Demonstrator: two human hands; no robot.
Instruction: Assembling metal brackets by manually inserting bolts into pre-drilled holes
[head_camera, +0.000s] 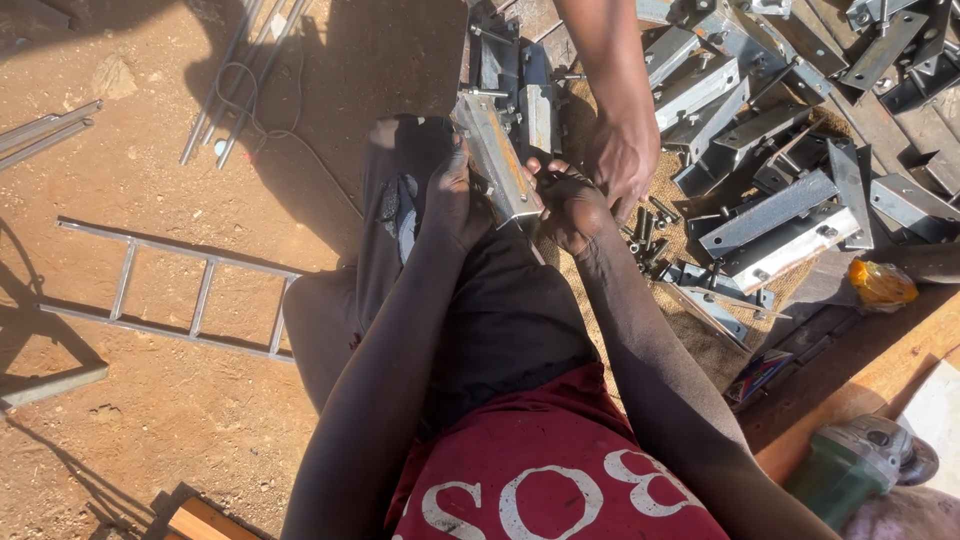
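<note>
Head view, looking down over my lap: my left hand (452, 200) is wrapped around the side of a grey metal bracket (497, 155), gripping it where it stands tilted above my knees. My right hand (572, 208) is curled closed at the bracket's lower end; what it pinches I cannot tell. Another person's hand (622, 152) reaches down just beside mine. A heap of bolts (648, 232) lies on the burlap sacking (690, 335), near a pile of brackets (775, 215). A green angle grinder (860, 460) rests at my right.
</note>
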